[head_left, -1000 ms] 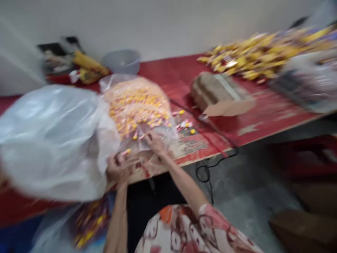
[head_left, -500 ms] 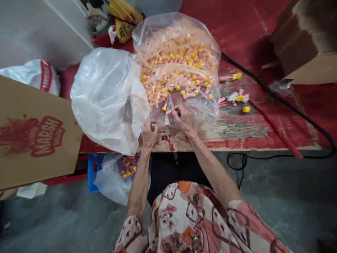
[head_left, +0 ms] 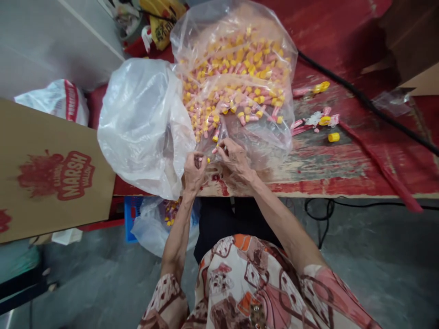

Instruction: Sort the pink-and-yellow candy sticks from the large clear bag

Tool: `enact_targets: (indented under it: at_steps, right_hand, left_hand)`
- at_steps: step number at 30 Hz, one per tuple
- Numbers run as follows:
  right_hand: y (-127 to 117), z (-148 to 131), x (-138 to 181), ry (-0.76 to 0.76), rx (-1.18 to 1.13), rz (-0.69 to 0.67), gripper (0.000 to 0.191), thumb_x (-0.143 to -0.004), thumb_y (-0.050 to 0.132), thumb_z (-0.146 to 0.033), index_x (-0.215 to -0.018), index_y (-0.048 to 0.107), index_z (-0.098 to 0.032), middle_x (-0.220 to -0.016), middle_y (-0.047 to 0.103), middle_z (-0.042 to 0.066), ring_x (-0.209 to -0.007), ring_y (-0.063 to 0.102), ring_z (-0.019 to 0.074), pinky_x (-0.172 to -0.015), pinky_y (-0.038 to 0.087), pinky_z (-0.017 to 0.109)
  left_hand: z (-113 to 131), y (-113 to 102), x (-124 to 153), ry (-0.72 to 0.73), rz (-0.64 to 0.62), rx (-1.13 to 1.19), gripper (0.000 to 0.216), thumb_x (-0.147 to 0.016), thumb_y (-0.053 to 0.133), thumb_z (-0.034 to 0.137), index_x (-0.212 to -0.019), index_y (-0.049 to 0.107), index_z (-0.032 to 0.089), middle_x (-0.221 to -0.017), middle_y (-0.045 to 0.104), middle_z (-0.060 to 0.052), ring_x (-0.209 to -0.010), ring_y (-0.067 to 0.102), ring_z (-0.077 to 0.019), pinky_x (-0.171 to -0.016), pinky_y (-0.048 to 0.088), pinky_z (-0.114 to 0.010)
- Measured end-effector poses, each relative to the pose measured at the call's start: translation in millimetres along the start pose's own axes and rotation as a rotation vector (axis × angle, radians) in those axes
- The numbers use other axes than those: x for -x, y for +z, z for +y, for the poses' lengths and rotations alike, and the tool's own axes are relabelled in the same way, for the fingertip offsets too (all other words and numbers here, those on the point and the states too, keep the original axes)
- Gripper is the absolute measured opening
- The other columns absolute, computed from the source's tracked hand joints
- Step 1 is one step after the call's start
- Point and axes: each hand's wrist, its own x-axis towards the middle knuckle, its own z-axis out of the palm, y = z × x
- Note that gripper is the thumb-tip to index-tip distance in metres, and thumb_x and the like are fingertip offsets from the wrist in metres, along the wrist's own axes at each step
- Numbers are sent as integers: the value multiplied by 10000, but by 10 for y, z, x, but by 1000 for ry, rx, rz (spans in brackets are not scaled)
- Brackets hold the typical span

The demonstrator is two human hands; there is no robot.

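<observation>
A clear plastic bag (head_left: 240, 68) full of small pink and yellow candy pieces lies on the red table (head_left: 343, 173). My right hand (head_left: 235, 157) reaches into the bag's near opening and pinches a pink and yellow piece between its fingertips. My left hand (head_left: 194, 171) sits just to the left at the table's front edge, fingers curled, with a yellow bit showing at its fingertips. A crumpled whitish plastic bag (head_left: 144, 128) bulges beside my left hand.
Loose pink and yellow pieces (head_left: 322, 121) lie right of the bag. A black cable (head_left: 363, 103) crosses the table. A cardboard box marked MARSH (head_left: 51, 173) stands at left. Another bag of candy (head_left: 164, 219) sits in a blue crate below. A cardboard flap (head_left: 421, 82) sits at right.
The view has swung down from the far table to my hands. Both hands stay at the bag's opening; the fingers shifted slightly, working on small pieces.
</observation>
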Motion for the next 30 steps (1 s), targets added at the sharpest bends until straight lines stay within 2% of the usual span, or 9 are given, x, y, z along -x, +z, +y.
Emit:
enact_targets:
  at_steps: [3,8,10,15,18,20,24,26,30]
  right_hand:
    - [-13,-7,9,21,-18,-3,207,-1126,513,-281,-1006,672,-225,-1014,795,58,-893,700,187,-864,500,307]
    - [10,23,18,41,-2,-9,219,-1117,498,-300,-998,667,-226,-1035,817,70,-903,713,193,-855,511,313]
    - [12,33,17,48,-22,13,248,-1124,482,-317,-985,666,-225,-1013,817,69,-873,711,187,-860,517,312]
    - [-9,41,38,41,-24,-1,249,-1129,493,-338,-995,670,-225,-976,813,67,-849,711,193,-853,519,320]
    - [-17,44,67,19,-8,25,224,-1116,511,-339,-1010,674,-228,-977,797,66,-841,706,203,-824,512,325]
    - [-20,48,79,-13,5,77,219,-1104,525,-343,-996,679,-231,-998,779,69,-826,690,204,-824,512,334]
    - [-34,57,91,-46,50,96,206,-1075,556,-329,-986,704,-215,-1035,771,84,-753,630,184,-799,499,341]
    - [-42,64,93,-36,84,44,177,-1057,583,-321,-1004,713,-213,-1053,777,91,-767,637,189,-790,496,338]
    - [-42,80,97,-37,105,-44,171,-1067,578,-330,-1031,716,-234,-1095,766,90,-864,685,217,-829,523,350]
  left_hand:
    - [16,35,84,-49,64,13,91,-1005,692,267,-1062,644,214,-958,709,-17,-819,678,-145,-805,555,-254]
    - [-1,10,122,-209,-26,174,162,-1010,708,357,-1051,648,211,-891,727,-5,-784,712,-155,-759,571,-256]
    - [-20,-42,131,-219,1,233,202,-1039,665,400,-1077,654,203,-913,738,-15,-792,718,-153,-750,572,-252]
    - [-38,42,223,-40,66,28,11,-984,645,227,-990,643,217,-928,715,-33,-867,701,-174,-849,578,-283]
    - [-14,160,213,128,11,-104,140,-898,618,91,-914,609,230,-925,686,-39,-902,689,-194,-879,575,-306]
    - [5,187,191,202,10,-123,204,-896,587,60,-1000,635,230,-996,700,-47,-944,704,-196,-898,584,-311]
    - [9,197,259,258,157,-128,410,-940,554,62,-1316,621,212,-1222,735,-102,-1158,732,-230,-1034,596,-358]
    - [-21,245,332,279,191,-133,358,-981,555,94,-1316,625,199,-1190,750,-111,-1124,746,-237,-1008,606,-365]
    - [-102,370,394,234,131,-95,177,-1039,566,165,-1173,676,201,-1036,761,-84,-945,759,-207,-886,611,-322]
